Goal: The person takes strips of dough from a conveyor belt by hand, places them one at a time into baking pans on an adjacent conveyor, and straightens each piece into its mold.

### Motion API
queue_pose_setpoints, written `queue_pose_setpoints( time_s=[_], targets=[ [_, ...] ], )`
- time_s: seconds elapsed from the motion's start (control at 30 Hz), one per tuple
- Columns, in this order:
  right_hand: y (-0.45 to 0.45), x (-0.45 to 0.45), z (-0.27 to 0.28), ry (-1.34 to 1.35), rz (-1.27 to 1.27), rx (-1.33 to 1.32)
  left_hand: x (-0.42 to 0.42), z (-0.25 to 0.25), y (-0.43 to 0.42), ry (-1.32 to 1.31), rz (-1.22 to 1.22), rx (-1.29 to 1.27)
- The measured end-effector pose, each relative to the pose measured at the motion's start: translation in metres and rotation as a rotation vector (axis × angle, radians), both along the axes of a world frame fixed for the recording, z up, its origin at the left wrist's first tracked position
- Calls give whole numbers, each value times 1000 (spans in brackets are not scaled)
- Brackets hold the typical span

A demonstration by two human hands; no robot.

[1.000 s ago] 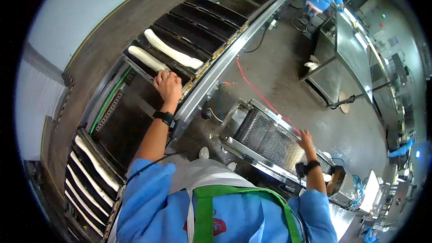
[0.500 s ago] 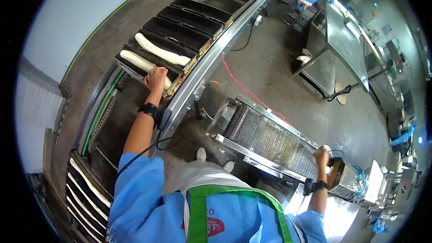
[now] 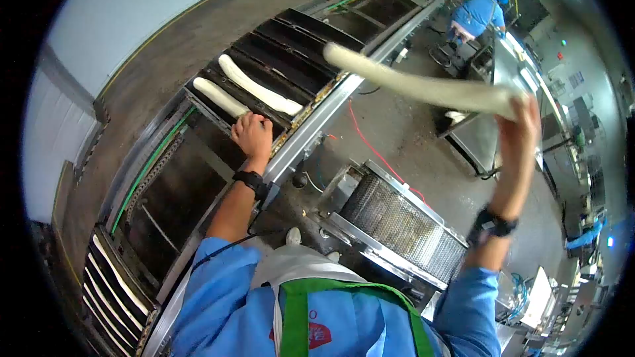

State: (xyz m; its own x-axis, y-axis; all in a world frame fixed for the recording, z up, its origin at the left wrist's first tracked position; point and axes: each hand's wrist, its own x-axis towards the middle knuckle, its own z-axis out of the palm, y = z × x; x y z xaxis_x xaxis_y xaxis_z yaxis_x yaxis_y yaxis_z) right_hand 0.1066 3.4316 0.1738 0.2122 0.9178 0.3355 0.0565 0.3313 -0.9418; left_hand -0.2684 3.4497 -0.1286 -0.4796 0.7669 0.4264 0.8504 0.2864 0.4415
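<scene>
My right hand (image 3: 521, 125) holds one end of a long white dough strip (image 3: 417, 86) up in the air. The strip stretches leftward toward the baking tray, slightly blurred. My left hand (image 3: 254, 136) has its fingers curled over the near end of another dough strip (image 3: 218, 96), which lies in the first groove of the dark grooved baking tray (image 3: 278, 56). That near end is hidden by the hand. Beside it, a second dough strip (image 3: 258, 86) rests in the neighbouring groove. The tray's farther grooves hold no dough.
The tray sits on a curved conveyor (image 3: 159, 225) with a metal side rail. Another tray with several thin dough strips (image 3: 119, 277) is at lower left. A mesh-belt conveyor (image 3: 403, 218) stands in front. A co-worker (image 3: 477, 13) is beside a steel table (image 3: 479, 139).
My right hand has risen from the far end of the mesh belt, now carrying a dough strip. My left hand stays at the near end of the first strip in the tray.
</scene>
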Motion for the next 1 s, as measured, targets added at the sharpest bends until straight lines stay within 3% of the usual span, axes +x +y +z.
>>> queue_pose_setpoints(
  time_s=[0.07, 0.17, 0.2, 0.23, 0.33, 0.4, 0.47, 0.53, 0.6, 0.63, 0.7, 0.73, 0.77, 0.8, 0.83, 0.87, 0.9, 0.93, 1.0],
  targets=[
    [51, -58, -28, 167, 144, -36, -3, -4, -1, 1, -25, -28],
    [126, -118, -95, 116, 389, -53, -4, -3, 4, -1, -20, -28],
    [152, -125, -139, -210, 288, -227, -4, -3, 1, 0, -22, -20],
    [156, -132, -172, -512, 427, -265, -6, -6, 0, 3, -18, -26],
    [115, -130, -214, -913, 888, -447, -9, -11, 5, -23, -56, -23],
    [75, -111, -231, -821, 792, -506, -11, -11, 5, -13, -39, -46],
    [49, -57, -275, -917, 664, -492, -12, -11, 4, 12, -42, -34],
    [15, 12, -322, -1234, 458, -532, -9, -11, 9, 56, -71, -32],
    [-35, 79, -355, -1287, 246, -715, -6, -9, 12, 96, -65, -26],
    [-60, 114, -361, -1255, 177, -765, -9, -1, 15, 73, -142, -139],
    [-163, 160, -387, -1336, 100, -956, 3, -29, 43, 279, -215, 175],
    [-194, 168, -389, -1305, -30, -997, -19, -68, 62, 61, -313, 62],
    [-226, 177, -386, -1268, -170, -1050, -4, -34, 56, 198, -313, -202],
    [-245, 183, -378, -1270, -198, -1117, -3, -32, 50, -13, -315, -169],
    [-256, 186, -366, -1279, -215, -1178, -22, -64, 66, 175, -168, -175],
    [-264, 176, -346, -1226, -267, -1254, 13, -2, 42, 73, -165, -352],
    [-284, 175, -331, -1166, -316, -1316, -2, -29, 51, 168, -135, -208],
    [-300, 184, -328, -1126, -353, -1335, -17, -40, 60, 216, -135, -242],
    [-321, 202, -325, -1357, -425, -1306, 0, -13, 38, 283, -100, -243]
  ],
)
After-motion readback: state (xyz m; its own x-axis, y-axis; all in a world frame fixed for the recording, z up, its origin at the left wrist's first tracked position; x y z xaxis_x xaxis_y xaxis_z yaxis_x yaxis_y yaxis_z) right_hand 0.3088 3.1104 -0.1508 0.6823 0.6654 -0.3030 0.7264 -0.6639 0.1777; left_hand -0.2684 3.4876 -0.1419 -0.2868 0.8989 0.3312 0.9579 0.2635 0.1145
